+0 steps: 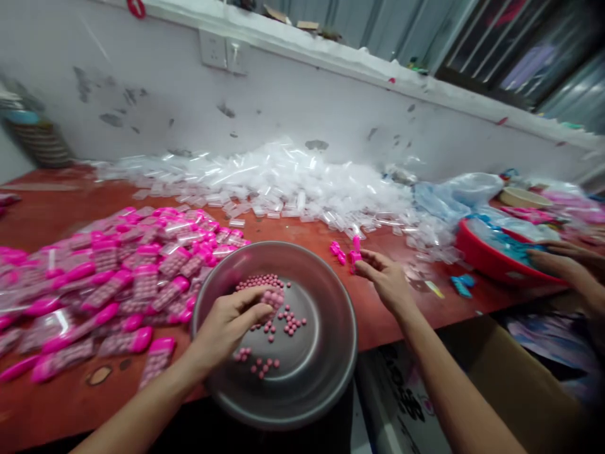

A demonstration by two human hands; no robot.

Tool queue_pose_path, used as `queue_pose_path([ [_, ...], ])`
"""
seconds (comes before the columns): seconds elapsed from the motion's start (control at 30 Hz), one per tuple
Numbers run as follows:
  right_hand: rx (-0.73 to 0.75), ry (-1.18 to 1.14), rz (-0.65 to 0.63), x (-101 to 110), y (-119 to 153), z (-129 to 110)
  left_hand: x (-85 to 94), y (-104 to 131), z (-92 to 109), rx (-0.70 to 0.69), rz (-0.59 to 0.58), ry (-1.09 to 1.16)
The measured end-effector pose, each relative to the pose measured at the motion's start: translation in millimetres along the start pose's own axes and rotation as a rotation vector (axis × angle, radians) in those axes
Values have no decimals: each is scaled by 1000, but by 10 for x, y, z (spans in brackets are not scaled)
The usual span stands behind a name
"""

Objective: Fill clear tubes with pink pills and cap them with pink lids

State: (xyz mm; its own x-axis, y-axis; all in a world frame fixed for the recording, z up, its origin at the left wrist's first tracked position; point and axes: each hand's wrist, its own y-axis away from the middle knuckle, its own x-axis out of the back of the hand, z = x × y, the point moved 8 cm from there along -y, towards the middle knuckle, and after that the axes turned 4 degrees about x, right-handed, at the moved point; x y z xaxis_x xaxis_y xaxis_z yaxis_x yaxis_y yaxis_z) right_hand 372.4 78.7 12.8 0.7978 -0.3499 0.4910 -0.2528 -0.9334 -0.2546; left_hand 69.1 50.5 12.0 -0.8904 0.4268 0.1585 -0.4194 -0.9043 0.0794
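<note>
Over a metal bowl point(326, 359), my left hand point(231, 321) is closed around a small clear case filled with pink beads point(273, 297); the fingers hide part of it. Loose pink beads point(290, 323) lie in the bowl below, bunched toward its left and far side. To the right of the bowl, my right hand point(385, 280) pinches a bright pink plastic cap point(355, 253) just above the table. Another pink plastic piece point(337, 252) lies beside it on the left.
Bead-filled cases with pink caps point(142, 277) are heaped at left. Clear empty cases point(293, 183) pile along the wall. A red basin point(491, 258) with blue pieces stands at right, another person's hands point(562, 265) at it. Blue pieces point(462, 285) lie near the red table's point(373, 325) edge.
</note>
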Motion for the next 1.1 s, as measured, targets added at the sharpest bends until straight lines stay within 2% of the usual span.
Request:
queue_pose_path([
  [0.07, 105, -190, -109, -252, 243, -546, -42, 29, 101, -86, -28, -37],
  [0.13, 246, -196, -206, -499, 499, -1039, -77, 67, 178, -157, -49, -60],
  [0.2, 376, -151, -296, -728, 717, -1367, -102, 107, 225, -211, -64, -89],
  [0.23, 418, -125, -332, -824, 798, -1453, -106, 128, 243, -236, -67, -100],
  [0.3, 442, -83, -383, -960, 893, -1494, -101, 169, 273, -282, -65, -109],
  [0.37, 418, -66, -401, -1012, 929, -1451, -76, 206, 300, -324, -43, -120],
  [0.53, 432, 72, -401, -990, 1041, -1474, -43, 295, 354, -434, 26, -260],
  [0.73, 538, 187, -409, -1027, 1161, -1529, -128, 370, 343, -566, 7, -496],
  [0.83, 540, 168, -490, -1044, 1112, -1493, -143, 335, 351, -538, -42, -479],
  [0.9, 579, 215, -539, -1021, 1068, -1546, -174, 295, 355, -487, -114, -406],
  [1.03, 844, 438, -700, -1019, 1092, -1785, -239, 223, 316, -369, -234, -241],
  [1.1, 936, 496, -702, -1002, 1078, -1846, -221, 174, 251, -280, -247, -130],
])
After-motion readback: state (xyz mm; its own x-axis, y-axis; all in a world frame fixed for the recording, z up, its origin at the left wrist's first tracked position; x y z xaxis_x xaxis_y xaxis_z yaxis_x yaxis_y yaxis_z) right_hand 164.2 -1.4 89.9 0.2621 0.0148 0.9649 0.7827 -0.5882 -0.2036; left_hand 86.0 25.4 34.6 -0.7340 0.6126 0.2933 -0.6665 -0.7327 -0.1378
